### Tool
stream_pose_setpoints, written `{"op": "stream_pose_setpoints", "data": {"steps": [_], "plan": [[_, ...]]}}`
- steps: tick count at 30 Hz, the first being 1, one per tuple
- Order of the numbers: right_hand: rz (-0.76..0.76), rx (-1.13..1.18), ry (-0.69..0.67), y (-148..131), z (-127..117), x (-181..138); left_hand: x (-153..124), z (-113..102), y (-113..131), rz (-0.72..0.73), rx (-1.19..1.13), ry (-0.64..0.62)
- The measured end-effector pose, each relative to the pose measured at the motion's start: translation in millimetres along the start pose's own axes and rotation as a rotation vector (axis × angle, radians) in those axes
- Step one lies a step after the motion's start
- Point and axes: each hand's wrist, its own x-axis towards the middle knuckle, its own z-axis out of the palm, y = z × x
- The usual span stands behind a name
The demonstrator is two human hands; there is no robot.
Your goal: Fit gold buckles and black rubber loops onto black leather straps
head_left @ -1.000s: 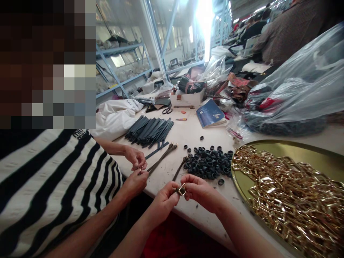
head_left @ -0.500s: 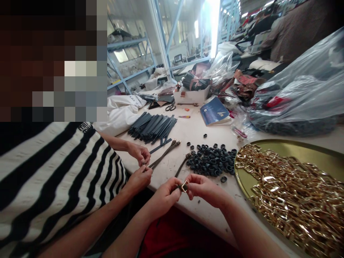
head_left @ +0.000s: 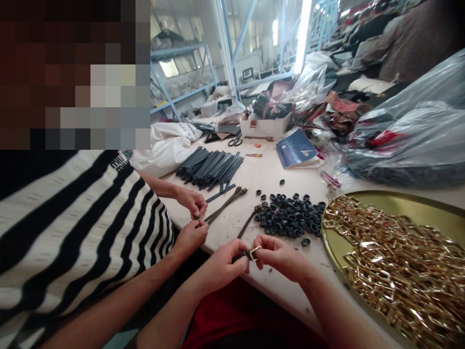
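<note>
My left hand (head_left: 232,258) is closed on the end of a dark strap, most of it hidden in my fingers. A square gold buckle (head_left: 255,253) sits at that end, pinched on its far side by the fingers of my right hand (head_left: 275,253). Behind my left hand a dark strap (head_left: 247,225) runs up the table; I cannot tell whether it is the one I hold. Beyond my hands lies a heap of small black loops (head_left: 288,215). A gold tray (head_left: 324,232) at right bears many gold buckles (head_left: 399,271).
At left a co-worker in a striped top (head_left: 83,232) works with both hands (head_left: 194,220) on a strap. Dark strips (head_left: 210,167), scissors (head_left: 235,141), a blue book (head_left: 296,149) and a white box (head_left: 264,129) lie farther back. A clear plastic bag (head_left: 407,145) stands at right.
The buckle has turned slightly between my hands and more of its frame shows beside my right fingers. The whole view has shifted slightly. The co-worker's fingers have moved a little.
</note>
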Motion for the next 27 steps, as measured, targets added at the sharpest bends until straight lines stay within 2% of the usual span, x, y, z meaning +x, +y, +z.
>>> {"op": "stream_pose_setpoints", "data": {"steps": [7, 10, 12, 16, 22, 27], "plan": [[-0.005, -0.057, -0.062, -3.1, 3.3, -4.1, -1.7, 0.8, -4.4, -0.035, -0.136, -0.079], [-0.005, -0.160, -0.021, -2.6, 4.6, -3.0, -0.5, 0.1, -6.2, -0.030, -0.122, -0.091], [-0.015, -0.232, 0.037, -0.2, 5.4, -0.2, 0.6, -0.8, -7.3, -0.031, -0.088, -0.074], [-0.052, -0.293, 0.122, 5.0, 6.5, 5.8, 2.8, -2.9, -10.2, 0.017, 0.046, 0.036], [-0.017, -0.032, 0.024, 5.8, 4.5, 5.7, 4.9, -1.0, -14.2, 0.007, 0.083, 0.114], [-0.034, 0.149, 0.016, 7.6, 3.6, 5.7, 8.2, 1.7, -14.5, 0.044, 0.028, 0.136]]}}
